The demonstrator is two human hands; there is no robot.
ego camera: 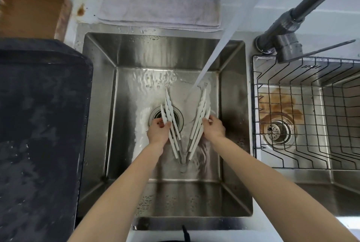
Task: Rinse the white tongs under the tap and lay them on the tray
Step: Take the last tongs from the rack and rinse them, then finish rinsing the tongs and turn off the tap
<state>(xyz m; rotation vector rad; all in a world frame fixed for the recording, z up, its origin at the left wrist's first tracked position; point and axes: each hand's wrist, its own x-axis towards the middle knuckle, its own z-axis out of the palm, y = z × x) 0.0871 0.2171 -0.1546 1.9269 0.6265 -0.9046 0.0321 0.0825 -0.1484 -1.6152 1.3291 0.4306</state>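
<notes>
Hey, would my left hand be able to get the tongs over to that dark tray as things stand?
Probably yes. The left hand grips the white tongs, and the dark tray lies directly beside the sink, with nothing between.

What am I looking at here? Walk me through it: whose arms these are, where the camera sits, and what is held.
There is no machine here. One camera worn on a person's head looks down at their own two bare arms over a steel sink. The left hand and the right hand each grip one side of the white tongs, spread open in a V with the hinge toward the person. There seem to be several pairs bunched together. Water runs from the dark tap and lands near the right-hand tips. To the left lies a dark wet tray, with a brown board behind it. A folded cloth lies behind the sink, and a second basin on the right holds a wire rack.
</notes>
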